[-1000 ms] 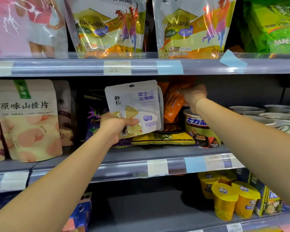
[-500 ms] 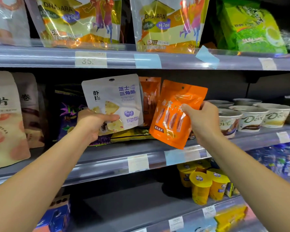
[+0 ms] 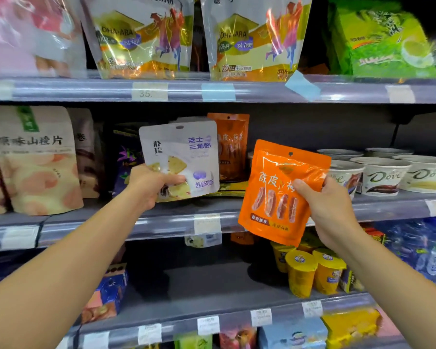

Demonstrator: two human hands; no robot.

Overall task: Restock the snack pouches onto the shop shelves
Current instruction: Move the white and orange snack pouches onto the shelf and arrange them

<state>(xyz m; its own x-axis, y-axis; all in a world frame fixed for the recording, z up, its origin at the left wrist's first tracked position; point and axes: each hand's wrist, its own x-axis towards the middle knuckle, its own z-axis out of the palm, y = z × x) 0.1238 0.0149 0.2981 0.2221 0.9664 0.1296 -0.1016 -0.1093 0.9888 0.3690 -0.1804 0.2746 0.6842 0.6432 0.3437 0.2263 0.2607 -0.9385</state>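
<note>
My left hand grips the lower left corner of a white cheese-snack pouch, held upright just above the middle shelf. My right hand holds an orange pouch by its right edge, out in front of the shelf lip and tilted slightly. Another orange pouch of the same kind stands at the back of the middle shelf, behind the white one. A flat yellow packet lies on the shelf under it.
Beige and brown pouches stand at the middle shelf's left, a dark purple pack beside them, white chocolate tubs at its right. Large bags fill the top shelf. Yellow cups stand on the lower shelf.
My right hand has drawn the orange pouch off the middle shelf and brought it down and forward, past the shelf lip. My left hand still holds the white pouch in about the same place.
</note>
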